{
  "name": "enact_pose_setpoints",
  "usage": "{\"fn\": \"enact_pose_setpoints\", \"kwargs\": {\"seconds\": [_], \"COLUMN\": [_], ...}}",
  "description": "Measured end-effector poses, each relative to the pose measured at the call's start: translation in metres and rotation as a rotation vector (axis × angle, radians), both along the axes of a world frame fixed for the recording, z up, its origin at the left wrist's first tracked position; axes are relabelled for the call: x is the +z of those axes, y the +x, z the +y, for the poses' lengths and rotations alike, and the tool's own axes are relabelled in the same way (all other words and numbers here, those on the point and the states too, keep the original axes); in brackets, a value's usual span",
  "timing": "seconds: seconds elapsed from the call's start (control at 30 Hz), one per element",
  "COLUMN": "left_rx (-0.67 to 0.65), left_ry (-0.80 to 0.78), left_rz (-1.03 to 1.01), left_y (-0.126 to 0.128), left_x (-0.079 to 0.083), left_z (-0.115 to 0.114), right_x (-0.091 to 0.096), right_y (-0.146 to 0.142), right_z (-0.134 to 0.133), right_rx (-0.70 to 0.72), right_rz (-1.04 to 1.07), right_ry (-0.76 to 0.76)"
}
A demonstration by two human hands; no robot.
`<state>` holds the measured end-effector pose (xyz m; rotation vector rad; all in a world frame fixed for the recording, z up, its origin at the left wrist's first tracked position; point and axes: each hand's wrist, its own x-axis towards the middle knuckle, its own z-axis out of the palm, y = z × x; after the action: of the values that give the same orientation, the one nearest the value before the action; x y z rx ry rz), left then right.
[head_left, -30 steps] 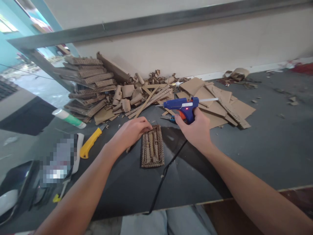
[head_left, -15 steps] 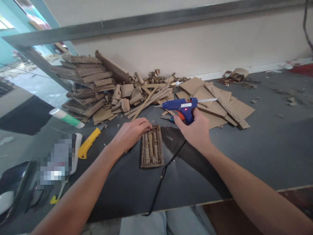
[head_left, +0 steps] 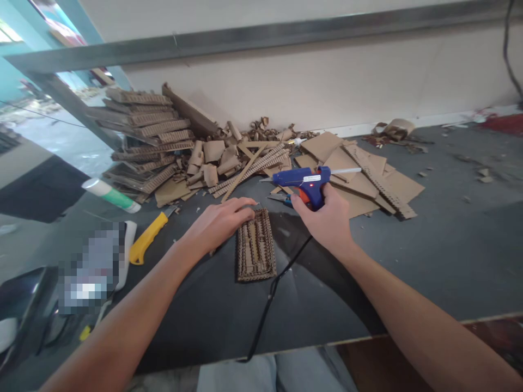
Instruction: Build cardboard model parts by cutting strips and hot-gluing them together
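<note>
On the dark tabletop lies a small rectangular corrugated cardboard piece [head_left: 257, 247], with raised walls and strips inside it. My left hand [head_left: 226, 219] is at its upper left corner, index finger reaching past the far edge and thumb on the rim; the other fingertips are hidden. My right hand [head_left: 327, 218] is wrapped around the handle of a blue hot glue gun [head_left: 300, 177], held above the table with its nozzle pointing left. A red light glows on the gun and a glue stick protrudes from its back. Beneath it lie pliers [head_left: 281, 198], partly covered.
Stacked corrugated pieces [head_left: 151, 130] stand at back left, beside rolled cardboard scraps [head_left: 212, 158]. Flat cardboard sheets [head_left: 327, 147] lie at back right. A yellow-handled cutter [head_left: 147, 238], a white-green tube [head_left: 110, 195] and a blurred-out device are at left. A black cord [head_left: 263, 321] crosses the front.
My left index finger has straightened out past the cardboard piece's far edge. The piece has turned slightly and shifted a little right. The glue gun stays nearly still.
</note>
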<state>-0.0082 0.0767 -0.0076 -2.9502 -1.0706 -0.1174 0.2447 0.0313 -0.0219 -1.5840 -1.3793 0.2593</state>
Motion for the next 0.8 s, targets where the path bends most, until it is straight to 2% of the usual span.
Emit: {"fn": "enact_pose_setpoints", "kwargs": {"seconds": [0.17,0.33,0.43,0.6,0.8], "left_rx": [0.031,0.038,0.083,0.294,0.332], "left_ry": [-0.03,-0.015,0.008,0.008,-0.018], "left_rz": [-0.003,0.055,0.1,0.145,-0.043], "left_y": [0.0,0.001,-0.002,-0.005,-0.002], "left_x": [0.001,0.009,0.015,0.014,0.005], "left_z": [-0.001,-0.008,-0.022,-0.057,-0.084], "right_x": [-0.001,-0.001,0.0,0.0,-0.001], "right_y": [-0.001,0.0,0.0,-0.001,0.0], "right_z": [0.001,0.0,0.0,-0.001,-0.002], "right_rx": [-0.001,0.002,0.005,0.012,0.01], "right_rz": [-0.009,-0.008,0.002,0.01,-0.01], "right_ry": [0.003,0.001,0.001,-0.001,0.005]}}
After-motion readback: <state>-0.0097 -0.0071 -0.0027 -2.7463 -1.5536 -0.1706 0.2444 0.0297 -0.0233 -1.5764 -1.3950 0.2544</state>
